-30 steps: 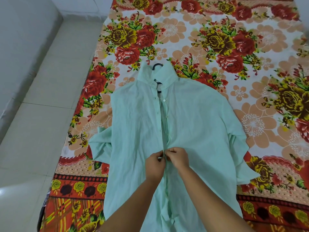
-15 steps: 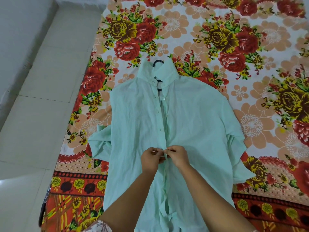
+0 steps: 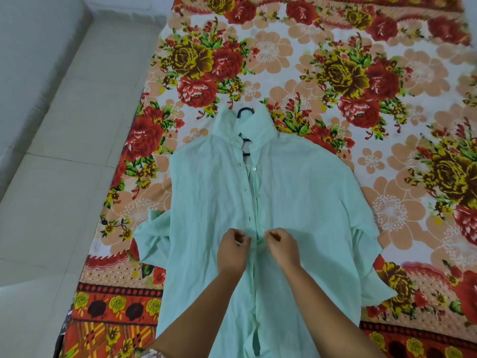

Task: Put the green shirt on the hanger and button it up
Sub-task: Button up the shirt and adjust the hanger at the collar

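Hands now slightly apart, touching before: left hand [image 3: 233,250] pinches one front edge of shirt [image 3: 309,202], right hand [image 3: 282,245] other, halfway down; shirt flat on bed [image 3: 387,73], hanger [image 3: 244,111] in collar.

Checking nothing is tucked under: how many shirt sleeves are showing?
2, both on the green shirt: one sleeve bunched nearest the tiled floor, the other sleeve spread opposite over the floral sheet.

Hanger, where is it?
In the head view, the hanger shows as a black hook poking out of the collar of the shirt, mid-frame, on the flowery sheet.
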